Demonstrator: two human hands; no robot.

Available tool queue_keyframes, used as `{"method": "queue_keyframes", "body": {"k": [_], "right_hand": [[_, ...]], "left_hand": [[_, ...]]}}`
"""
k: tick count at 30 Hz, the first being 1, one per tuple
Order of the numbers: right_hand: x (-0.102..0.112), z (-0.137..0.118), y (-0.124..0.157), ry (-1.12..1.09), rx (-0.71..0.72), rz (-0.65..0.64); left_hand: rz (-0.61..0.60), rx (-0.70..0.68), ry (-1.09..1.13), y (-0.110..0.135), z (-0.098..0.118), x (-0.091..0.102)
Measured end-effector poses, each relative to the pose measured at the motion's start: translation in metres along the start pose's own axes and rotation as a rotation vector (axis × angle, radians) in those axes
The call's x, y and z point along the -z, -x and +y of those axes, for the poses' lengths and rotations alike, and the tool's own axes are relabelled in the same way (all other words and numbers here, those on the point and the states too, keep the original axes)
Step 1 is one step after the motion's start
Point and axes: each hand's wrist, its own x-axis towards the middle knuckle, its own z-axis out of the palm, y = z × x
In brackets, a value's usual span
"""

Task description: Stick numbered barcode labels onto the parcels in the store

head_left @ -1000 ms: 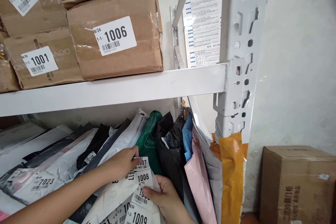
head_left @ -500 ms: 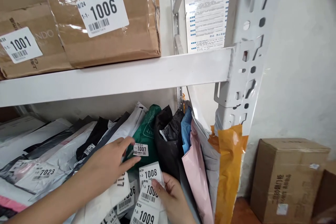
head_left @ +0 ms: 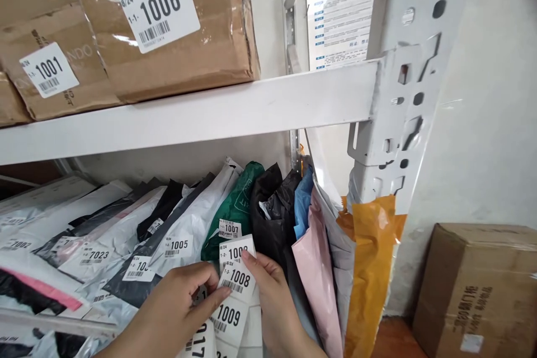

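Note:
My left hand point(head_left: 176, 307) reaches in from the lower left, thumb and fingers curled against the white label 1008 point(head_left: 240, 278) and the bags behind it. My right hand point(head_left: 274, 302) comes up from below with its fingertips resting on the upper 1008 label point(head_left: 235, 250). Label 1009 point(head_left: 229, 319) hangs just beneath them. A green bag point(head_left: 241, 204) with label 1007 point(head_left: 230, 229) stands right behind. To the left a white bag bears label 1005 point(head_left: 178, 245).
Poly mailer bags lean in a row on the lower shelf: white and black ones at left with label 7023 point(head_left: 94, 255), then black point(head_left: 272, 212), blue, pink point(head_left: 312, 268) and orange point(head_left: 369, 268) at right. Cardboard boxes 1006 point(head_left: 176, 28) and 1001 point(head_left: 50, 67) sit on the white shelf beam point(head_left: 251, 106). A brown box point(head_left: 474, 285) stands on the floor right.
My left hand dropped from the 1007 label down onto the 1008 label, uncovering the 1005 bag. My right hand rose to the upper 1008 label. The camera shifted slightly left and down.

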Motion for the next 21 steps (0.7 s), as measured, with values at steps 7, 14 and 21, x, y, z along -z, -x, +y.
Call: {"method": "queue_keyframes", "body": {"k": [7,14,21], "right_hand": [[-0.009,0.006,-0.007,-0.092,-0.052,0.005],[-0.009,0.011,-0.006,-0.087,-0.035,-0.003],[-0.011,-0.003,-0.012,0.072,-0.049,-0.104]], "left_hand": [[0.047,-0.034,0.099,0.003,-0.01,-0.007],[0.108,-0.17,-0.004,0.011,-0.011,-0.01],[0.163,-0.02,0.065,0.01,-0.002,-0.01]]}}
